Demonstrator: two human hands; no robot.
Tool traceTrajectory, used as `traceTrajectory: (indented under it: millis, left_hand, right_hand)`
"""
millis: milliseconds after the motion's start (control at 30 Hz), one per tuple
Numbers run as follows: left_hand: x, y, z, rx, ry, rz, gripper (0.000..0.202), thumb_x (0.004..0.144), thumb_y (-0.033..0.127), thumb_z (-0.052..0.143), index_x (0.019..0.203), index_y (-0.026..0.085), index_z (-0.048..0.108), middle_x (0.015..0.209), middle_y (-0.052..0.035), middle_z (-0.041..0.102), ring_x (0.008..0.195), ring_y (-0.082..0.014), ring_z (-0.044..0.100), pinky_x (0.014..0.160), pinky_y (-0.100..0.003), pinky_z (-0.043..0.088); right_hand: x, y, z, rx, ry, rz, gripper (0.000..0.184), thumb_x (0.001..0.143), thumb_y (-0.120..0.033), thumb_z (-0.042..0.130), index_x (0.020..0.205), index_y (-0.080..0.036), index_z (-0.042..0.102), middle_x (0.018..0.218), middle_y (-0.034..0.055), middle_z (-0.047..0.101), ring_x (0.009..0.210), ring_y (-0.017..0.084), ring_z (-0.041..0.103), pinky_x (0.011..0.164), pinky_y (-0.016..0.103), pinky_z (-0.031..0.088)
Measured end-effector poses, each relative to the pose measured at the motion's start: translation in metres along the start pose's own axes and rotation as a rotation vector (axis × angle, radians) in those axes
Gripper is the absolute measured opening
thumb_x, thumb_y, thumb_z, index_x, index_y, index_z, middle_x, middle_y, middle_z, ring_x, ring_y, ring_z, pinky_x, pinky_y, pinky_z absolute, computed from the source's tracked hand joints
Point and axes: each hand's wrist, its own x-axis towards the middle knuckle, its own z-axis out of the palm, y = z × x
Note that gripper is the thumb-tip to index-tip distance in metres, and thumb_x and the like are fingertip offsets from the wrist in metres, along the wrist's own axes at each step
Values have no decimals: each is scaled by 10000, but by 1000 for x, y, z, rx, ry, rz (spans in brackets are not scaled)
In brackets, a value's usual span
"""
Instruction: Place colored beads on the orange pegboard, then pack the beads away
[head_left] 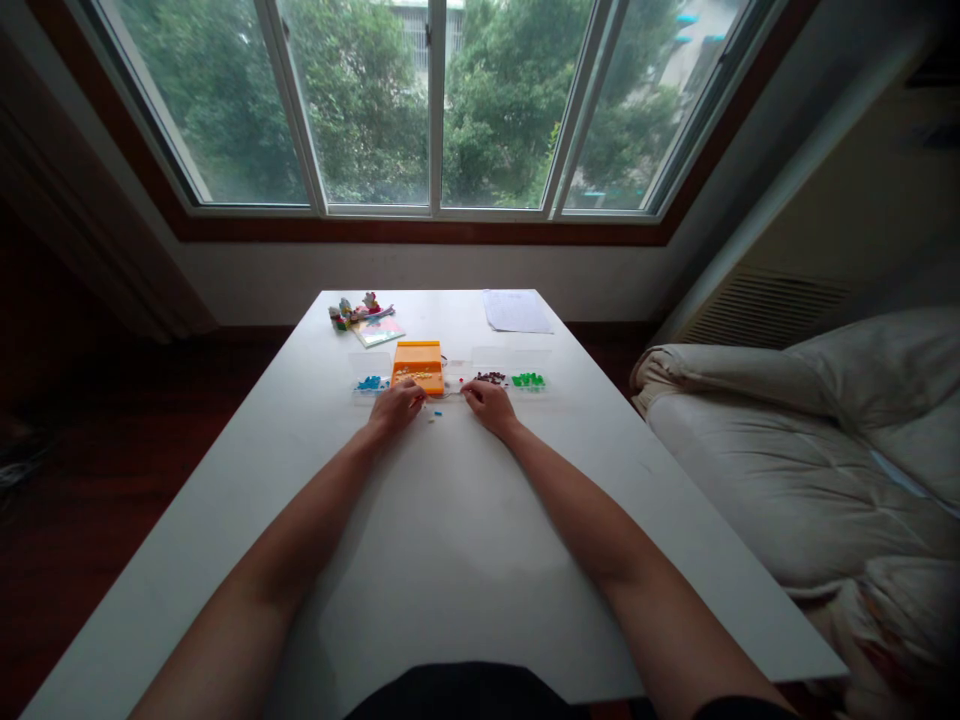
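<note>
My left hand (pixel 397 404) is closed in a pinch in front of an orange box (pixel 418 352) whose lid is up. My right hand (pixel 489 405) pinches too, beside the dark brown beads (pixel 491 378). Between the fingertips of both hands runs a thin pale string (pixel 444 396); its ends are hidden. Pale yellow beads (pixel 415 375) lie in the orange box. Blue beads (pixel 370 383) sit in a clear case on the left, green beads (pixel 529 381) in a clear case (pixel 553 384) on the right. A blue piece (pixel 438 413) lies loose on the table.
The white table (pixel 450 560) stands below a window. Small colourful figures (pixel 352 312) and a shiny card (pixel 380 331) lie at its far left, paper sheets (pixel 517 311) at its far right. A covered sofa (pixel 795 440) stands to the right.
</note>
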Motion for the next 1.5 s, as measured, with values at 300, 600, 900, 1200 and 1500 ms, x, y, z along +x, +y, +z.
traceTrajectory:
  millis: [300,600,900,1200,1500]
  left_hand:
    - [-3,21,4,56,-28,-61,246,944,355,523,971,245,741,1032,-72,675,869,-207,625,738,-305,456]
    - [-4,21,4,47,-31,-24,258,964,271,483,1069,247,718,1091,-71,680,891,-199,627,725,-298,454]
    - [-3,17,9,68,-16,-73,257,956,329,493,966,233,731,1028,-74,668,847,-204,623,714,-307,454]
    - [-2,19,8,36,1,-68,191,937,304,525,940,235,703,1029,-61,683,871,-195,626,723,-286,436]
    - [4,2,1,-148,270,-343,239,973,321,474,1079,247,675,999,-32,750,900,-187,680,790,-270,453]
  right_hand:
    - [1,-3,-2,1,-6,10,168,896,-220,593,955,-198,749,879,33,718,772,147,599,734,237,417]
    - [0,-2,-1,0,-7,10,165,892,-218,598,954,-195,749,876,34,717,783,150,599,742,240,416]
    - [1,-1,1,-17,-22,5,173,892,-216,591,961,-199,749,879,35,718,789,152,606,755,241,425]
    - [0,0,2,-15,-34,-5,178,898,-225,586,967,-199,748,863,32,711,779,148,599,745,234,418]
    - [0,-2,-1,-1,-41,4,187,904,-235,579,969,-193,750,870,30,712,760,135,586,724,227,410]
